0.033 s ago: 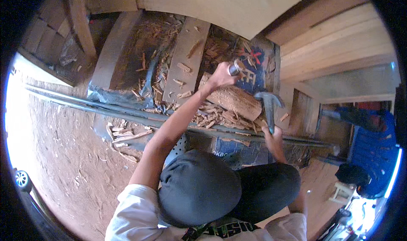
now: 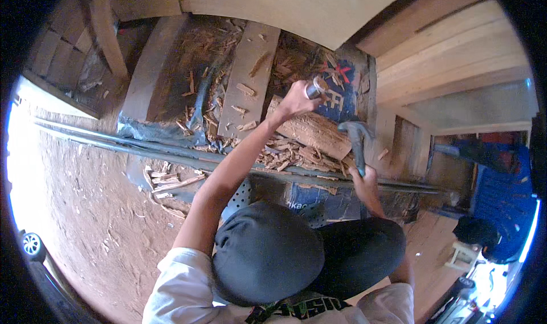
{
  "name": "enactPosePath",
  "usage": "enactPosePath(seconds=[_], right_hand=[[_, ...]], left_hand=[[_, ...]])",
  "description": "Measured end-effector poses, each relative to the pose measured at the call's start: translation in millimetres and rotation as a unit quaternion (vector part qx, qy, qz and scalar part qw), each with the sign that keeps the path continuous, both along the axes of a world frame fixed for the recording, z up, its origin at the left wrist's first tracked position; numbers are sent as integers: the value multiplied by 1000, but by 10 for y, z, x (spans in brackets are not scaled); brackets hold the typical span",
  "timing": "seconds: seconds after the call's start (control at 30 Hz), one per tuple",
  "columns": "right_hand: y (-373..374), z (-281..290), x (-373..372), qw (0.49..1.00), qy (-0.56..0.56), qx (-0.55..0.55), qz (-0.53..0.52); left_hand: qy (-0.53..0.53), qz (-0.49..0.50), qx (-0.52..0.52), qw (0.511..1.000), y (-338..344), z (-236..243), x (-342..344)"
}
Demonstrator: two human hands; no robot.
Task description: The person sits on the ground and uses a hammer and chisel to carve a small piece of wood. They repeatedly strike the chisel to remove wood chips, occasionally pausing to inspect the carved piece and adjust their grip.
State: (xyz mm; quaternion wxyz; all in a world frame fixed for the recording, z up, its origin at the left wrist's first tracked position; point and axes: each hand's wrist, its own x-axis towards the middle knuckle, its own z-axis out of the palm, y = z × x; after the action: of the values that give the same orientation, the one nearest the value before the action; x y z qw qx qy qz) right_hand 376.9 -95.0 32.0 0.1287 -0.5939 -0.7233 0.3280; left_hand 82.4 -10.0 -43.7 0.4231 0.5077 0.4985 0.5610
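My left hand is closed around a short cylindrical tool handle with a metal cap, probably a chisel, over a rough chunk of wood; the blade is hidden. Lower and to the right, my right hand grips a claw hammer, its head raised beside the wood's right end. Split chips and splinters lie heaped along the near side of the chunk and scattered over the planks. My bent legs in dark cloth are below.
Metal rails cross below the work surface. Pale boards frame the top and right. Longer splinters lie lower left on dirt. A blue ribbed object and small stool are at right, a vehicle wheel far left.
The hammer and my right hand have shifted slightly up and to the left. My left hand and its tool have moved a little left and up.
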Motion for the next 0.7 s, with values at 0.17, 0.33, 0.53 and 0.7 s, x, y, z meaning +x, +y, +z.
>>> enactPosePath(seconds=[0.17,0.33,0.53,0.7], right_hand=[[-112,-480,-187,998,-53,18,8],[-193,-666,-239,994,-49,92,21],[-120,-596,-251,994,-98,47,15],[-94,-519,-311,991,-128,-46,-7]], left_hand=[[40,1,31,999,-83,185,-39],[155,-35,-12,987,57,311,-68],[137,-89,-62,985,310,387,-132],[75,-42,-85,993,352,293,-99]])
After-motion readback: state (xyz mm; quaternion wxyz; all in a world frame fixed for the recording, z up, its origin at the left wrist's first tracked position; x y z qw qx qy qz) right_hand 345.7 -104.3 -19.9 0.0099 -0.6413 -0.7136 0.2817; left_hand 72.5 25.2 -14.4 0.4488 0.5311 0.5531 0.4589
